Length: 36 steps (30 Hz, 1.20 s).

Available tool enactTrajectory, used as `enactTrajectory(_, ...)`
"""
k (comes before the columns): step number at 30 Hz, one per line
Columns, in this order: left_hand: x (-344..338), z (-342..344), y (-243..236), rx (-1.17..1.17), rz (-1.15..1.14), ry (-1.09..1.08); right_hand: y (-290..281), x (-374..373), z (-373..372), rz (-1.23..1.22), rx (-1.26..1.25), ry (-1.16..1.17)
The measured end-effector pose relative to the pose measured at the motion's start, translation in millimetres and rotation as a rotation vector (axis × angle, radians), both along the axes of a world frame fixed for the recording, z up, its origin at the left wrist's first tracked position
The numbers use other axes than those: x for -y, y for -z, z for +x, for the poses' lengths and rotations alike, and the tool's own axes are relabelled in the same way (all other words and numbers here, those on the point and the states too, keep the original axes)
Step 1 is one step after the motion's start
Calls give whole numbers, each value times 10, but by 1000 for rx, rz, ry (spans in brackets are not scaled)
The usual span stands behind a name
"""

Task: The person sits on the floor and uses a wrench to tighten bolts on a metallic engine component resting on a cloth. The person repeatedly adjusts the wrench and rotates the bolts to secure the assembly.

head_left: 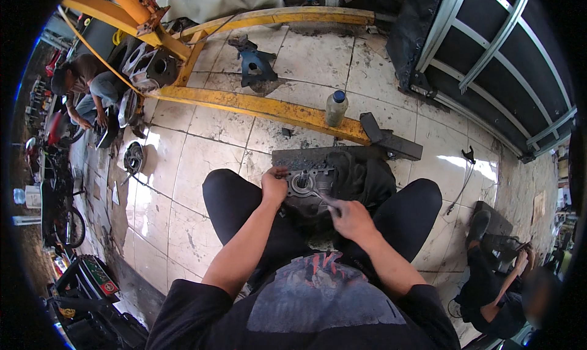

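Between my knees sits a grey metal gearbox housing (315,196) with a round bearing (302,184) and a shaft standing up in its middle. My left hand (274,185) grips the left edge of this housing, fingers curled at its rim. In my right hand (354,220), closed and slightly smeared by motion, is a slim hand tool (326,198); its tip reaches toward the right side of the bearing. The exact kind of tool cannot be made out. Dark cloth (367,182) lies bunched just right of the housing.
Beyond the housing are a dark flat slab (287,158) and a yellow steel frame leg (244,104) bearing a blue-capped bottle (336,108). A dark metal bracket (254,66) and a round part (134,158) lie on the tiles. People crouch at far left (92,96) and right (501,283).
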<state>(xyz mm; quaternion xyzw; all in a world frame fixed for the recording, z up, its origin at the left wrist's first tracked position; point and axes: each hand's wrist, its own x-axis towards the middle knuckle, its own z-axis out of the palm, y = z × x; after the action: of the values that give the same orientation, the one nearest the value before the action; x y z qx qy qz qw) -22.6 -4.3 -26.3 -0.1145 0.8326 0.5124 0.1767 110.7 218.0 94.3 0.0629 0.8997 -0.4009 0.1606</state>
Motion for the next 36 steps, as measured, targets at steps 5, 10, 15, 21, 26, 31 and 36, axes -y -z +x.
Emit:
enactTrajectory(5, 78, -3, 83, 63, 128, -89, 264, 325, -320, 38, -156, -11)
enactTrajectory(10, 62, 32, 18, 45, 112, -74, 414, 52, -105, 99, -172, -6)
enactTrajectory(15, 73, 61, 141, 39, 110, -72, 263, -292, 99, 270, -130, 35)
enactTrajectory(21, 35, -3, 154, 14, 65, -46, 299, 165, -212, 309, -228, -136)
enactTrajectory(26, 94, -1, 51, 84, 150, -93, 470, 96, -338, 313, -204, -22)
enactTrajectory(31, 94, 89, -18, -35, -17, 70, 484, -284, -69, 467, 62, 173)
enactTrajectory(36, -94, 164, -183, -150, -484, 426, 121, -221, -84, 250, -145, 25)
